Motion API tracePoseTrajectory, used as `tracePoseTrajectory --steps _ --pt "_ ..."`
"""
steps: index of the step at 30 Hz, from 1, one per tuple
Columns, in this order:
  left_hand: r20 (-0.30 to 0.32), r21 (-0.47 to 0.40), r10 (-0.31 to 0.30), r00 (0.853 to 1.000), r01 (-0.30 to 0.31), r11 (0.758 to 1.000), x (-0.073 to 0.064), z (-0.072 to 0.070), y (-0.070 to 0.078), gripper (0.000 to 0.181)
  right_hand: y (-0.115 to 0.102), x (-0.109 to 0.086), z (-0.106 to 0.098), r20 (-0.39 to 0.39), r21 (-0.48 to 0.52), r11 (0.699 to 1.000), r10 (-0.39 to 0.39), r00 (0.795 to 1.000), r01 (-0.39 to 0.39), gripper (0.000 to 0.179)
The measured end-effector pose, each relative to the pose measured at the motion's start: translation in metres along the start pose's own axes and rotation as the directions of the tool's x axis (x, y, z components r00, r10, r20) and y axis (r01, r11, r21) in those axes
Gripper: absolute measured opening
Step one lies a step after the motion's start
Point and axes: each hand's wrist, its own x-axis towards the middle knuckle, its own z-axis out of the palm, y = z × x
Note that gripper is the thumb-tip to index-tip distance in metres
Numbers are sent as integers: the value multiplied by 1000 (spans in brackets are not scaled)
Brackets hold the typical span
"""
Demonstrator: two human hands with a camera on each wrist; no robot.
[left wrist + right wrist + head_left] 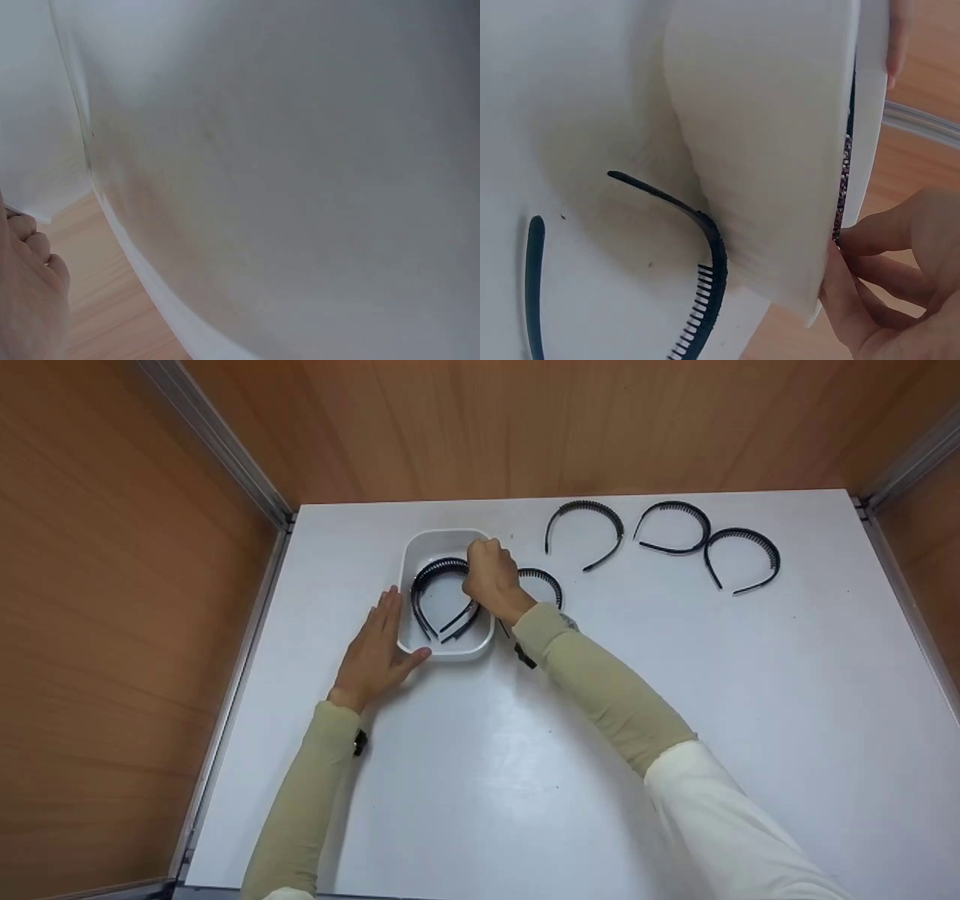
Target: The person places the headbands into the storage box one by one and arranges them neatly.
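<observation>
A white plastic tub holds several dark toothed headbands, lying nested together. My left hand rests along the tub's left wall with fingers straight, its thumb at the front corner. In the left wrist view, part of that hand shows beside the big pale tub wall. Over the tub's right side, my right hand has its fingers curled. In the right wrist view the fingertips pinch a glittery dark headband right at the tub's rim.
Just right of the tub lies another headband, partly hidden by my right wrist. Farther right along the back are three more: one headband apart, and a second touching a third. Wood panels wall in the white table.
</observation>
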Motion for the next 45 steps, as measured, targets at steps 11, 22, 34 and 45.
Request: tracePoseTrajectory --steps 11,22,34,45 --pt "-4 -2 -1 1000 1 1000 2 0 -1 110 -5 -1 2 -12 -110 994 -19 1000 18 13" --pt "4 -5 -13 1000 13 1000 4 1 2 108 -2 -2 0 -10 -93 995 -21 1000 20 14" --pt "18 5 -29 999 29 1000 4 1 4 109 4 -6 -5 -12 -15 999 -41 999 40 21" --pt "12 -2 -18 1000 18 1000 2 -2 2 108 11 -15 -15 -17 141 985 -97 995 98 14"
